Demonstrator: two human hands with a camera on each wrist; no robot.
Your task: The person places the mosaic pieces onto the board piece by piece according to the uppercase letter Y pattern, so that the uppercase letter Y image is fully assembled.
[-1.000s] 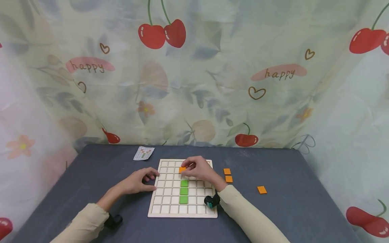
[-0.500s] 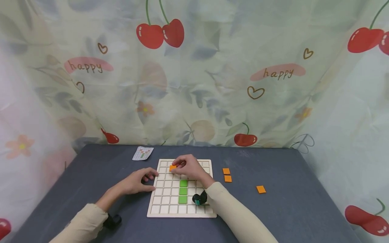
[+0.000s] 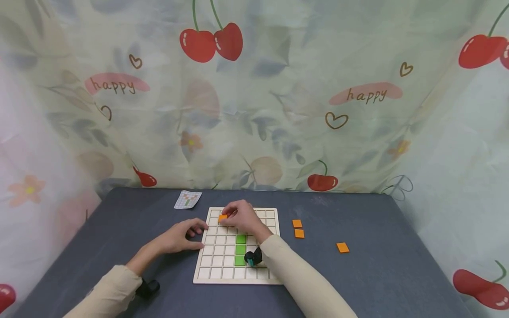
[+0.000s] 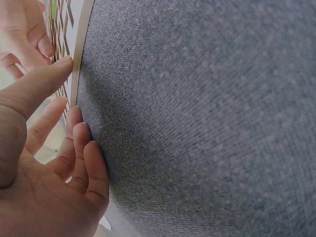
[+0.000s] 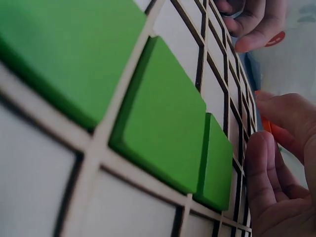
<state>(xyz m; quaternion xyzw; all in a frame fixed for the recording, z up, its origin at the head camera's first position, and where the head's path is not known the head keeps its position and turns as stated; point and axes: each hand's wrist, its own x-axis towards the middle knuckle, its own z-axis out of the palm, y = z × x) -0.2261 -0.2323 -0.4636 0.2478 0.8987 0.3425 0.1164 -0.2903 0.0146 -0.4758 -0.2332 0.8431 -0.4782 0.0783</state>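
Observation:
A wooden grid board (image 3: 236, 281) with white square cells lies flat on the dark table. Three green tiles (image 3: 240, 249) sit in one column of it, seen close up as a green tile (image 5: 163, 118) in the right wrist view. My right hand (image 3: 243, 217) pinches an orange tile (image 3: 222, 218) over the upper-left cells, between thumb and fingertips. At the board's left edge my left hand (image 3: 179, 236) rests with relaxed fingers. In the left wrist view its thumb (image 4: 47, 81) touches the board's rim (image 4: 79, 54), and the other fingertips lie by the same edge.
Two orange tiles (image 3: 299, 233) lie together right of the board, with another orange tile (image 3: 343, 247) farther right. A small pattern card (image 3: 188, 199) with a coloured grid lies behind the board at left. A printed curtain (image 3: 254, 101) hangs along the table's back edge.
My right hand has moved left and slightly away across the top of the board, carrying the orange tile from the middle column toward the upper left. My left hand has stayed at the board's edge.

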